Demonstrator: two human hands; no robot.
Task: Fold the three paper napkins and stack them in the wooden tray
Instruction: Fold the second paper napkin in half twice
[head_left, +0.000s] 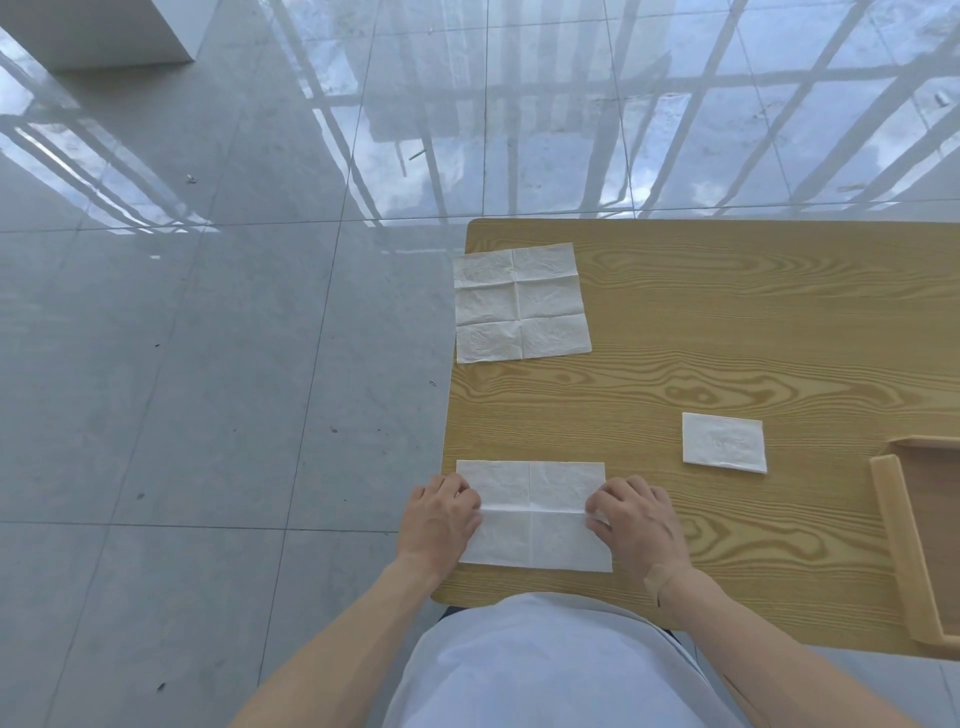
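Wooden table (753, 322) on a shiny grey tile floor (208, 364), seen from above.

Near-left corner: a half-folded napkin (535, 540), lying flat as a wide rectangle, a horizontal crease across the middle and a fainter vertical one down the centre. Both hands on it, one at each short end, right at crease level.

Left hand (439, 522): knuckles up, fingers curled in, fingertips pressed onto the left edge of the paper. Not spread wide, more of a loose claw. Can't tell for sure whether it's pinching a layer or just pressing down.

Right hand (636, 519): same pose mirrored, fingers bent and tucked against the right edge, a bit of paper bunched up under the fingertips. Looks like a pinch, but can't say for certain. A plaster (662, 577) stuck on that wrist.

Far-left part of the table: an unfolded napkin (521, 302), fully open, creased into a grid, left edge hanging just past the table edge.

Right of centre: a folded napkin (724, 442), small and compact, well apart from the other two.

Wooden tray (901, 551) at the right edge of the view, only partly visible, just beside the small folded one but not touching. No napkin on the visible part of it.
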